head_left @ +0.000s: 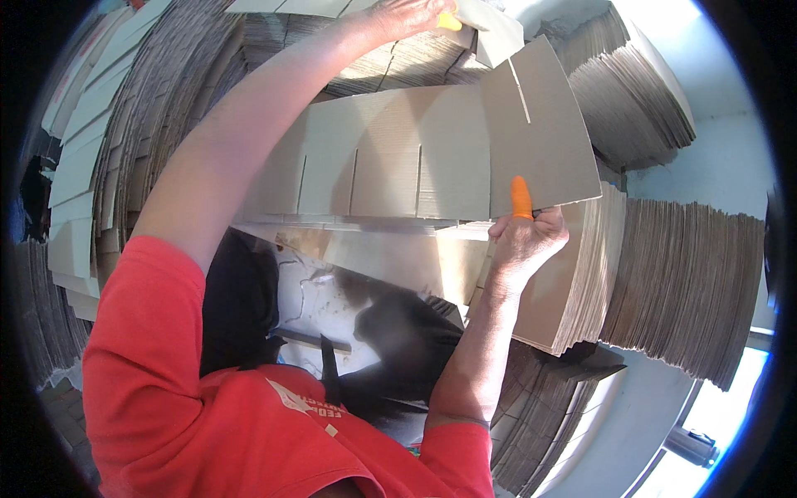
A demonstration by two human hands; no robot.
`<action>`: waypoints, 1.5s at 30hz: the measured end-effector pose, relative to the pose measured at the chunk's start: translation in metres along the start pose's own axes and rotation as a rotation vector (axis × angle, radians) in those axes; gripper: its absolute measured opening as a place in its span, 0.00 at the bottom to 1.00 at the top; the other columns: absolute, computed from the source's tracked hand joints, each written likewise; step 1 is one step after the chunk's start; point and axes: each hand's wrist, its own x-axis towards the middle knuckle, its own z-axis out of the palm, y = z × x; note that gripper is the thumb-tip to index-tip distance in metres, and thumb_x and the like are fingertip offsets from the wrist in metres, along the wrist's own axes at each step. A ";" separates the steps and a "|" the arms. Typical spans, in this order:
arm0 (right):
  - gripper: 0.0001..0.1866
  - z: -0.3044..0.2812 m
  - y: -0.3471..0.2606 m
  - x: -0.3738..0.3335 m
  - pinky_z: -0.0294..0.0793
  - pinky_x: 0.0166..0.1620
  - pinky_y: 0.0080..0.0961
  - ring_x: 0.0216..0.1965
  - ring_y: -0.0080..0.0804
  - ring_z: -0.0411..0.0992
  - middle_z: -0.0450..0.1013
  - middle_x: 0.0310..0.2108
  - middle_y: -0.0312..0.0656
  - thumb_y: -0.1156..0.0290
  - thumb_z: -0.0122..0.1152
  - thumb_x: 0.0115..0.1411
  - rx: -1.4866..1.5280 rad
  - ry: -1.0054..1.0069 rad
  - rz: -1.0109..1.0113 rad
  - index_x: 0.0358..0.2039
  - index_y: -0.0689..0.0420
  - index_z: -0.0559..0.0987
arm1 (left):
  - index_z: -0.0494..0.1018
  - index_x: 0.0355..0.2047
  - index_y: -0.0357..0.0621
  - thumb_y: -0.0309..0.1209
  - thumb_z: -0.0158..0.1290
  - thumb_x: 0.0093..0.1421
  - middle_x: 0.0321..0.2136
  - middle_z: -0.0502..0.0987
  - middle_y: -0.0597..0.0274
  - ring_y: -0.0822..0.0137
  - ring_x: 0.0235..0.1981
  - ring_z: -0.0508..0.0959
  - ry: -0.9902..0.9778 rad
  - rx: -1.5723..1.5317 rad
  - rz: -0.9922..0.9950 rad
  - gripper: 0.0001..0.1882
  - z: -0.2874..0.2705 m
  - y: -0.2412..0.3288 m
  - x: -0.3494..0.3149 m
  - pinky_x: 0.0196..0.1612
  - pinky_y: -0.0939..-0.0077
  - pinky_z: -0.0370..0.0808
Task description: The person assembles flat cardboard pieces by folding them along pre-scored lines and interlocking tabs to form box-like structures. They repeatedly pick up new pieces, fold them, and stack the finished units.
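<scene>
1. The hands are well apart; the right hand [531, 239] is clamped on the near edge of a brown slotted panel [544, 124].
2. The left hand [411, 17] is at a pale cardboard piece [498, 40]; its grip I cannot tell.
3. A pale slotted sheet [386, 149] lies left of the panel, beyond the near edge of the desk [394, 259].

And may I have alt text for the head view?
A person in a red shirt holds the lower edge of a brown slotted cardboard panel with the right hand, an orange cover on one finger. The left hand, with a yellow finger cover, is at the picture's top, near a pale sheet; cardboard stacks flank them.
</scene>
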 end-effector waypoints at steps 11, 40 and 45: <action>0.10 -0.008 -0.019 -0.003 0.67 0.22 0.16 0.18 0.16 0.66 0.74 0.19 0.38 0.90 0.54 0.53 -0.083 0.061 0.007 0.34 0.67 0.79 | 0.74 0.38 0.31 0.23 0.54 0.52 0.39 0.71 0.58 0.66 0.41 0.72 0.372 0.393 0.382 0.12 -0.037 0.109 -0.006 0.30 0.78 0.80; 0.11 0.071 -0.081 0.083 0.76 0.48 0.40 0.45 0.48 0.77 0.79 0.38 0.49 0.76 0.50 0.57 -0.811 -0.602 -0.325 0.35 0.58 0.82 | 0.74 0.42 0.39 0.26 0.53 0.57 0.38 0.77 0.48 0.50 0.44 0.76 0.045 0.093 -0.039 0.12 -0.166 0.164 -0.122 0.46 0.56 0.74; 0.26 0.073 0.025 0.071 0.78 0.32 0.33 0.32 0.37 0.79 0.78 0.35 0.51 0.86 0.56 0.50 -0.485 -0.561 -0.049 0.52 0.58 0.77 | 0.69 0.54 0.34 0.33 0.52 0.63 0.52 0.74 0.46 0.50 0.53 0.74 -0.066 0.069 -0.161 0.21 -0.131 0.172 -0.173 0.55 0.59 0.73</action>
